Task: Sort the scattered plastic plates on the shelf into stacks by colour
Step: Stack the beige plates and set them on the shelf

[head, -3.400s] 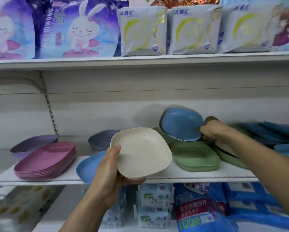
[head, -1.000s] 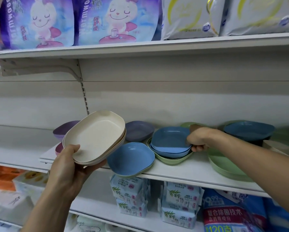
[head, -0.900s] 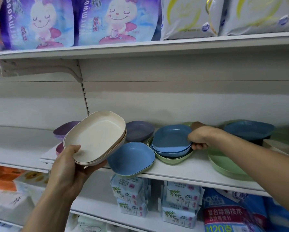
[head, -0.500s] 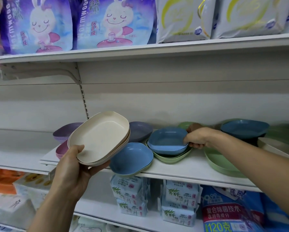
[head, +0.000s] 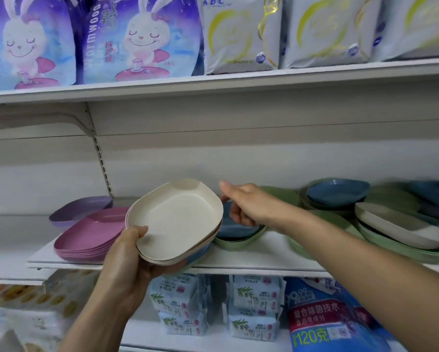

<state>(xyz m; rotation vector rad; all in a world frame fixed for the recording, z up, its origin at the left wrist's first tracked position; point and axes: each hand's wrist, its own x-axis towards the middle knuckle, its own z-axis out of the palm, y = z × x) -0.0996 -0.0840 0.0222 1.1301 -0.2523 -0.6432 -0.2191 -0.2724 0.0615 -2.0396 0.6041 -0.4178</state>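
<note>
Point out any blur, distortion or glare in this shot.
Head view: the far-right plates smear with blur. Head view: the upper shelf edge slants and bows slightly, a wide-angle effect. Head view: lighting is soft, and the cream plates are sharp, without harsh glare.

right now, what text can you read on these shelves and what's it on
"ABC": white pack, top shelf.
"wormwood", sideways: right rabbit pack, top shelf.
"120克": blue bag, below.
"复合除菌技术": red label on that bag; the line under it is blurred.
Wipe packs: print too small to read.
</note>
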